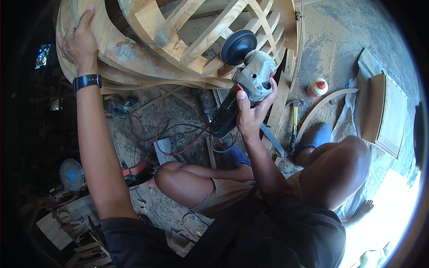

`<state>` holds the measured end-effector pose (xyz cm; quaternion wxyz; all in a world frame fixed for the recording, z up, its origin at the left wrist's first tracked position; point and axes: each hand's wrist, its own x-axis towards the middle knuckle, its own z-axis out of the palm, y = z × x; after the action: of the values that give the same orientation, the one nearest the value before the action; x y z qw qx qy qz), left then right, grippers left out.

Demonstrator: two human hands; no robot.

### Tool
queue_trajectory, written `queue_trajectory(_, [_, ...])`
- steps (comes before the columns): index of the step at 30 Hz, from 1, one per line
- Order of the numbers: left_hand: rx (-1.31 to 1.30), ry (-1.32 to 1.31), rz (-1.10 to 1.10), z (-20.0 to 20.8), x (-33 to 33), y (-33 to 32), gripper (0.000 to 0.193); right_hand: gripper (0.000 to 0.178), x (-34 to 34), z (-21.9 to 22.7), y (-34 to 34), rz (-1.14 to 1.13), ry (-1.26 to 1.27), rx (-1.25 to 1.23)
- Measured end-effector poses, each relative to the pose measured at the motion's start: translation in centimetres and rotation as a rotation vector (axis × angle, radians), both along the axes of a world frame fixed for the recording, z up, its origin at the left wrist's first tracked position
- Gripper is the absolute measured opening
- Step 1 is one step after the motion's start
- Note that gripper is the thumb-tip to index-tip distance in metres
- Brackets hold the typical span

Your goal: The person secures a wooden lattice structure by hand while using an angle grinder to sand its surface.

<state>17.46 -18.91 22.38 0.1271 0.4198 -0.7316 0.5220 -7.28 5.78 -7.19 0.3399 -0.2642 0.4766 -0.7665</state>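
Observation:
My left hand (81, 41) is wrapped around the outer edge of a curved wooden frame (129, 51) at the upper left, with its thumb up on the face and its fingertips partly hidden. The frame has bent, layered rails and a crossed wooden lattice (219, 31). In my right hand (254, 109) is an angle grinder (258, 76), gripped around its body just behind the grey head. Its round black disc pad (239, 47) is tilted beside the lattice; whether it touches the wood I cannot tell.
Cords (178, 129) trail over the dusty floor below the grinder. To the right are a hammer (294, 123), a white glue bottle (317, 87), a curved wood strip (321, 105) and a curved wooden panel (386, 114). A small fan (71, 174) stands at left, near wood scraps.

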Motion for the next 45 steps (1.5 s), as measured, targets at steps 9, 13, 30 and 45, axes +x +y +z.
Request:
queue_trajectory(9, [-0.018, -0.011, -0.069, 0.9, 0.2, -0.3, 0.036, 0.082, 0.7, -2.9, 0.2, -0.012, -0.169, -0.010])
queue_trajectory(13, [0.016, -0.001, -0.034, 0.7, -0.6, 0.5, 0.039, 0.086, 0.3, -0.9, 0.3, -0.004, -0.101, -0.006])
queue_trajectory(30, [0.038, 0.014, -0.007, 0.7, -1.4, 1.2, 0.040, 0.084, 0.4, -0.8, 0.6, 0.025, -0.144, -0.009])
queue_trajectory(45, [0.031, 0.006, -0.031, 0.8, -1.8, 1.2, 0.041, 0.077, 0.5, -2.8, 0.0, -0.071, -0.094, 0.002])
